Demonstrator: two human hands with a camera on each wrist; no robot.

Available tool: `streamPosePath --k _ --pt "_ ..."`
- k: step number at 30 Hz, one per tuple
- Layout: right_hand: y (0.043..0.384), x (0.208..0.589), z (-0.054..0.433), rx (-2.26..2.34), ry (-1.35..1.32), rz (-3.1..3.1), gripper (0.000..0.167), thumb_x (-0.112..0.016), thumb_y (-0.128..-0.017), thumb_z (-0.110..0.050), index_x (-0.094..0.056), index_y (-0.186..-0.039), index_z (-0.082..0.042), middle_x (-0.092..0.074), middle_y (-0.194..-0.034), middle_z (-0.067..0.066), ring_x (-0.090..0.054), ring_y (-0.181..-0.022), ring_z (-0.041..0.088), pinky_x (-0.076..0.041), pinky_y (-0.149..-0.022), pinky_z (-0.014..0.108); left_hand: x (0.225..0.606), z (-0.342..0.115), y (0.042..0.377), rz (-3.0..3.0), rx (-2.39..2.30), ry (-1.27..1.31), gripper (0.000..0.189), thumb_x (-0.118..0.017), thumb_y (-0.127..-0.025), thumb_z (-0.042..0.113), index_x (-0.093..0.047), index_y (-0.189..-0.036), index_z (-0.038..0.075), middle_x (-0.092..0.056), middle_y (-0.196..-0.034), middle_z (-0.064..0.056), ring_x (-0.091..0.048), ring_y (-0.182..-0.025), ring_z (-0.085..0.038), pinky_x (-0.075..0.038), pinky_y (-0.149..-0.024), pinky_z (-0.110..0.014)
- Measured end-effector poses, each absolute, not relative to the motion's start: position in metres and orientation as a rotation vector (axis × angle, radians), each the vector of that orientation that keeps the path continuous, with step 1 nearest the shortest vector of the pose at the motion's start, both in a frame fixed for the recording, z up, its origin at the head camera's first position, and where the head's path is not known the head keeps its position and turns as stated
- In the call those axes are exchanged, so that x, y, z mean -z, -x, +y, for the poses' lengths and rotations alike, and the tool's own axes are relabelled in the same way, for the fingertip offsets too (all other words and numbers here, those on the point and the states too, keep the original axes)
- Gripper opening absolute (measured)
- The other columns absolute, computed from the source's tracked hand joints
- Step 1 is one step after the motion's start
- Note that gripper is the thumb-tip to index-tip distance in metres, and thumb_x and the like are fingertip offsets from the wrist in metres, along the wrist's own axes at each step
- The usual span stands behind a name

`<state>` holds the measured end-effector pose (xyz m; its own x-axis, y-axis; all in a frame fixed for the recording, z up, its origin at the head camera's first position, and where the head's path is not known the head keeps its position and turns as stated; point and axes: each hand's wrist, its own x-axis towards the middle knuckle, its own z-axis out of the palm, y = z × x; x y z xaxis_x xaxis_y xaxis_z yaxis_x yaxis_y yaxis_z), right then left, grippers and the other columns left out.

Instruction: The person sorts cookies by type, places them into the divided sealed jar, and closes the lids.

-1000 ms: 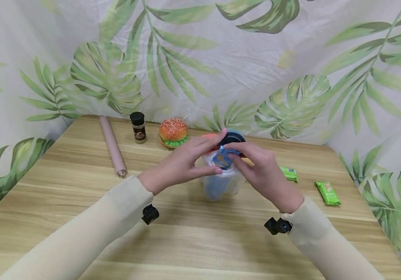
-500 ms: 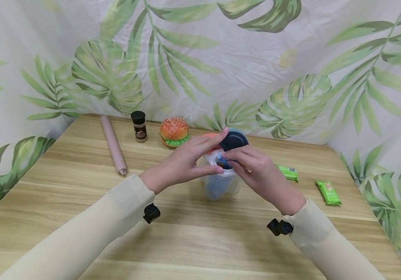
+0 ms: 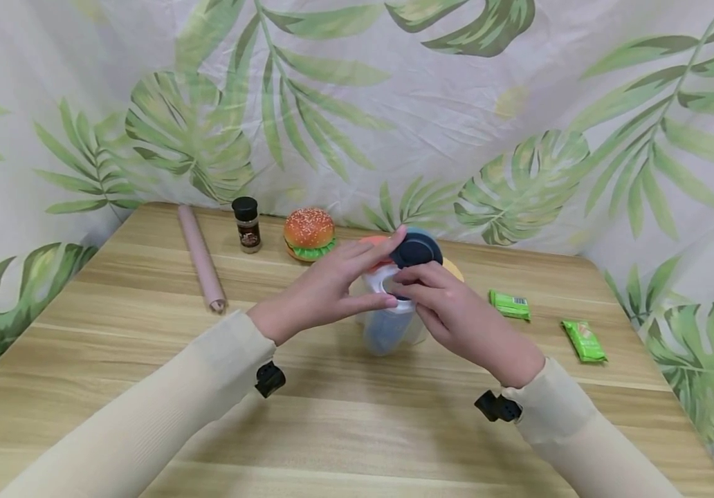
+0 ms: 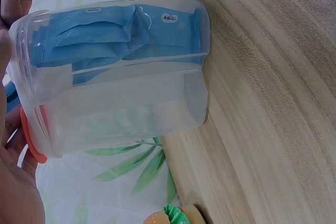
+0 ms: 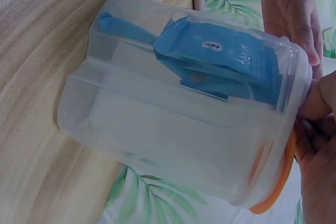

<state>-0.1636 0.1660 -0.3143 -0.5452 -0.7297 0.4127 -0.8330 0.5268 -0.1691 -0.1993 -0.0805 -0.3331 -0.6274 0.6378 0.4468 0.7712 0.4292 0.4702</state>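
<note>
A clear plastic storage container (image 4: pixel 126 103) stands on the table, with several blue snack packets (image 4: pixel 94 35) inside one compartment. Its round dark blue flap lid (image 3: pixel 416 249) is raised above the opening (image 3: pixel 389 283). My left hand (image 3: pixel 328 287) lies over the container top with fingers and thumb extended, the thumb at the near rim and a fingertip at the dark lid. At the same opening are the bent fingers of my right hand (image 3: pixel 456 315); no packet shows between them. An orange flap (image 5: pixel 273 182) sticks out from the container's top edge in the right wrist view.
Two green packets, a nearer one (image 3: pixel 584 341) and a farther one (image 3: pixel 510 305), lie to the right on the wooden table (image 3: pixel 344 429). Behind the left hand stand a toy hamburger (image 3: pixel 309 234) and a black-capped spice jar (image 3: pixel 247 225). A pinkish roll (image 3: pixel 201 259) lies farther left.
The blue packet that my right hand pinched over the opening has gone down into the container. My right fingers now sit at the opening without it. My left hand has hardly moved.
</note>
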Motion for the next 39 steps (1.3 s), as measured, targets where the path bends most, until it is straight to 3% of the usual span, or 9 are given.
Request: streamPosePath --k 4,8,13,18,22,26,34,39 --pt "0.164 0.317 0.169 -0.623 -1.305 -2.380 0.026 -0.065 -0.096 0.009 -0.076 -0.117 0.000 -0.070 -0.128 0.010 -0.067 -0.119 0.026 -0.062 -0.091 0.036 0.333 -0.081 0.199 -2.491 0.983 1.239 0.092 -0.078 -0.096 0.037 -0.024 -0.168 0.021 -0.053 -0.159 -0.007 -0.050 -0.147 -0.027 -0.041 -0.122 -0.051" --pt "0.166 0.319 0.174 -0.775 -1.268 -2.221 0.030 -0.065 -0.091 0.015 -0.076 -0.114 -0.001 -0.072 -0.117 0.011 -0.070 -0.100 0.022 -0.057 -0.079 0.023 0.333 -0.081 0.199 -2.496 0.991 1.235 0.092 -0.077 -0.096 0.037 -0.023 -0.169 0.022 -0.054 -0.159 -0.006 -0.050 -0.147 -0.027 -0.040 -0.122 -0.052" --pt "0.172 0.315 0.178 -0.913 -1.041 -2.117 0.025 -0.063 -0.093 0.015 -0.074 -0.112 0.002 -0.071 -0.108 0.016 -0.065 -0.092 0.021 -0.050 -0.085 0.010 0.333 -0.081 0.199 -2.515 0.994 1.220 0.093 -0.077 -0.096 0.038 -0.022 -0.169 0.023 -0.055 -0.158 -0.005 -0.050 -0.148 -0.027 -0.040 -0.123 -0.052" --pt "0.176 0.313 0.178 -1.113 -0.851 -2.155 0.020 -0.062 -0.098 0.009 -0.067 -0.118 0.010 -0.069 -0.113 0.022 -0.064 -0.103 0.013 -0.052 -0.092 0.009 0.332 -0.081 0.198 -2.515 1.007 1.223 0.092 -0.078 -0.095 0.039 -0.023 -0.169 0.024 -0.056 -0.156 -0.003 -0.049 -0.148 -0.025 -0.039 -0.124 -0.051" --pt "0.180 0.313 0.176 -1.348 -0.771 -2.220 0.020 -0.060 -0.102 0.004 -0.068 -0.119 0.010 -0.073 -0.110 0.024 -0.067 -0.091 0.004 -0.055 -0.078 0.009 0.332 -0.081 0.198 -2.498 1.027 1.226 0.092 -0.078 -0.095 0.038 -0.024 -0.168 0.023 -0.058 -0.154 -0.004 -0.050 -0.147 -0.025 -0.039 -0.124 -0.050" --pt "0.185 0.312 0.175 -1.511 -0.711 -2.321 0.022 -0.059 -0.106 -0.006 -0.072 -0.118 0.009 -0.075 -0.106 0.025 -0.072 -0.085 0.002 -0.057 -0.073 0.013 0.333 -0.080 0.199 -2.464 1.060 1.224 0.092 -0.080 -0.094 0.036 -0.027 -0.168 0.022 -0.058 -0.155 -0.005 -0.051 -0.147 -0.025 -0.040 -0.123 -0.049" --pt "0.188 0.310 0.178 -1.820 -0.601 -2.391 0.032 -0.059 -0.108 -0.014 -0.070 -0.120 0.013 -0.075 -0.106 -0.009 -0.077 -0.093 0.004 -0.062 -0.086 0.020 0.334 -0.078 0.201 -2.473 1.238 1.206 0.094 -0.084 -0.091 0.029 -0.030 -0.167 0.018 -0.067 -0.142 -0.004 -0.064 -0.130 -0.017 -0.049 -0.116 -0.041" --pt "0.189 0.309 0.181 -1.805 -0.580 -2.435 0.030 -0.062 -0.107 -0.017 -0.074 -0.118 0.008 -0.077 -0.101 -0.013 -0.076 -0.091 0.003 -0.062 -0.082 0.019 0.331 -0.077 0.204 -2.466 1.350 1.179 0.065 -0.078 -0.096 0.024 -0.050 -0.154 0.013 -0.071 -0.134 -0.003 -0.066 -0.123 -0.015 -0.051 -0.112 -0.040"
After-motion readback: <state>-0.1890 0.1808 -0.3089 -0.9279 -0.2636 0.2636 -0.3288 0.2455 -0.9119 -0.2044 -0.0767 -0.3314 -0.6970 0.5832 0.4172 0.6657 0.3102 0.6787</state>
